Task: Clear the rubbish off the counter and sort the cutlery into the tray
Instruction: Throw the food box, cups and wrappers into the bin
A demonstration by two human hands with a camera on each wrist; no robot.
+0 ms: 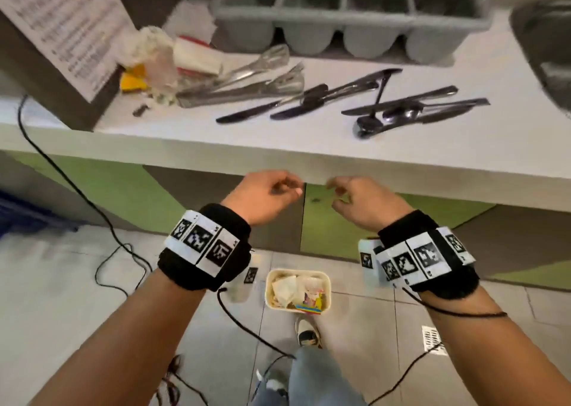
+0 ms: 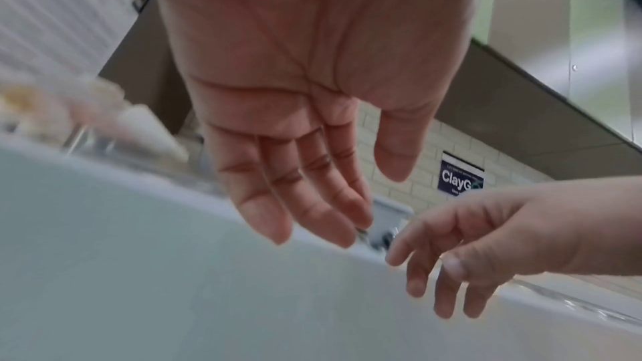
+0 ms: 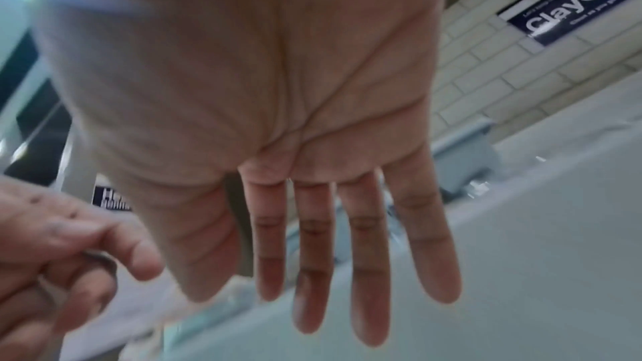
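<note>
Two empty hands — left hand point(image 1: 265, 195), right hand point(image 1: 364, 203)

The light is bright and soft, with faint shadows. The head picture is blurry near the top and bends at the edges. Both wrist pictures look smeared.

Your white counter point(image 1: 309, 146) carries the grey cutlery tray point(image 1: 349, 22) at the back. Before the tray lie dark knives point(image 1: 309, 104) and spoons point(image 1: 398, 116). Left of it sits the rubbish pile point(image 1: 160, 62).
</note>
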